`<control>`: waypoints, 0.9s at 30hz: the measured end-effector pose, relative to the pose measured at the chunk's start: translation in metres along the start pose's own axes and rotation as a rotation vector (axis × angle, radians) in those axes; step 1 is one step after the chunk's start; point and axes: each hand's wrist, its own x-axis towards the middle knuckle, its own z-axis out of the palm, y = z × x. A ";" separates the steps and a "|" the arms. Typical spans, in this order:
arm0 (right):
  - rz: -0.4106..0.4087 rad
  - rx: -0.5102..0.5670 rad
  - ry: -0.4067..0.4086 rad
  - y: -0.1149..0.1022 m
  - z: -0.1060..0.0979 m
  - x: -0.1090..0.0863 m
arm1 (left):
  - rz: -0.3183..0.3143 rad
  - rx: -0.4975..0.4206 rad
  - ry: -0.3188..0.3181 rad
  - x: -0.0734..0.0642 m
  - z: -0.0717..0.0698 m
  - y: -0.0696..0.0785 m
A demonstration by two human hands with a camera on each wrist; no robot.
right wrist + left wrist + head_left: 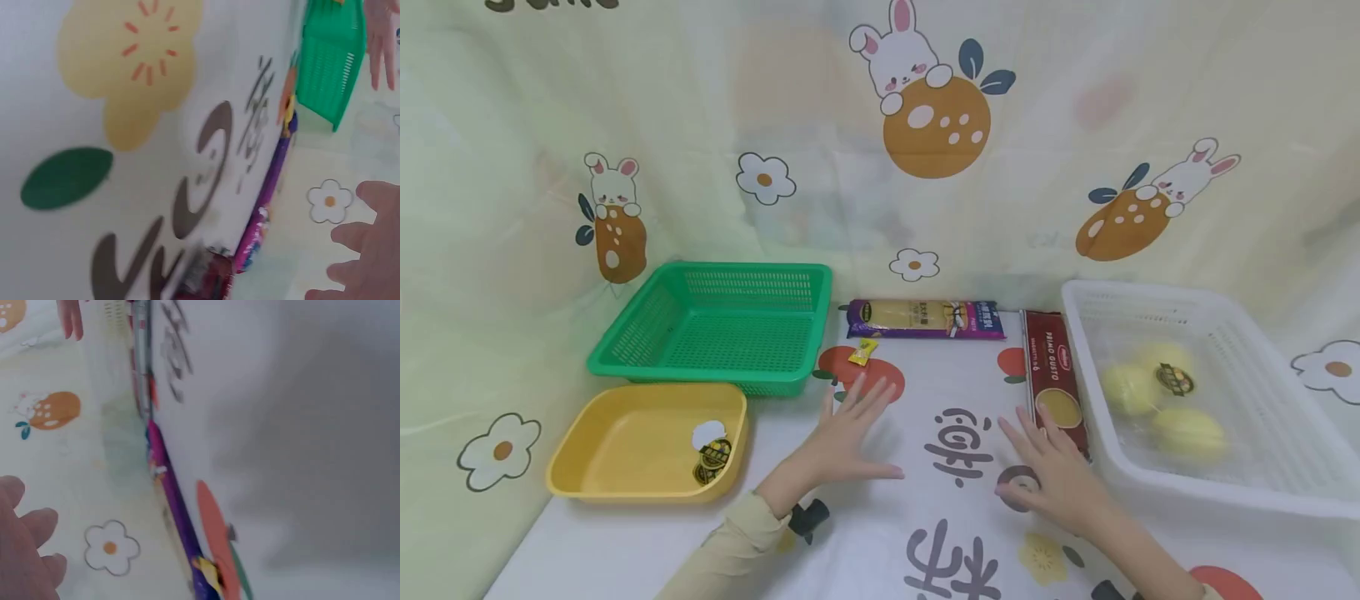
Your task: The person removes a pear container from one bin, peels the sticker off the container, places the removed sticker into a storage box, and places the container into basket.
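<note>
My left hand (842, 446) is held over the white cloth with fingers spread and nothing in it. Just beyond its fingertips lies a small yellow wrapped candy (862, 351), in front of a purple pasta packet (925, 319). The right hand (1056, 475), also empty with its fingers spread, is nearest to a dark red spaghetti packet (1055, 375). Its fingertips overlap that packet's lower part in the head view; I cannot tell if they touch. In the right wrist view the purple packet (265, 200) runs along beyond the right hand's fingers (350, 236).
At the right stands a white basket (1232, 492) with pale yellow round packaged items (1187, 433). A green basket (709, 383) is at the back left. Before it sits a yellow tray (625, 492) with black-and-gold labelled pieces (713, 454) inside. A patterned curtain (820, 225) hangs behind.
</note>
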 end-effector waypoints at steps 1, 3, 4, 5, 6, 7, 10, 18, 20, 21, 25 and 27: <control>-0.009 0.002 0.012 -0.001 -0.004 -0.001 | -0.003 -0.019 -0.002 0.003 -0.001 0.003; -0.025 0.003 0.035 -0.003 -0.012 -0.003 | -0.007 -0.055 -0.012 0.007 -0.001 0.009; -0.032 0.008 0.051 -0.004 -0.017 -0.004 | -0.010 -0.073 -0.018 0.010 -0.001 0.012; -0.033 0.010 0.062 -0.005 -0.021 -0.004 | -0.012 -0.092 -0.019 0.012 -0.001 0.015; -0.034 0.016 0.074 -0.005 -0.025 -0.005 | -0.010 -0.112 -0.016 0.014 -0.001 0.017; -0.031 0.030 0.082 -0.006 -0.030 -0.006 | -0.008 -0.121 -0.012 0.016 0.000 0.021; 0.000 0.068 0.098 -0.005 -0.044 -0.009 | -0.007 -0.151 0.002 0.025 0.003 0.030; 0.104 0.130 0.062 0.012 -0.074 -0.016 | -0.024 -0.327 0.005 0.046 0.005 0.055; 0.132 0.159 0.055 0.019 -0.081 -0.017 | -0.025 -0.408 0.035 0.050 0.004 0.061; 0.133 0.176 0.060 0.023 -0.085 -0.017 | -0.028 -0.454 0.050 0.052 0.005 0.064; 0.182 0.217 0.041 0.041 -0.106 -0.015 | -0.037 -0.623 0.092 0.064 0.011 0.083; 0.207 0.235 0.026 0.054 -0.117 -0.012 | -0.036 -0.686 0.096 0.071 0.015 0.094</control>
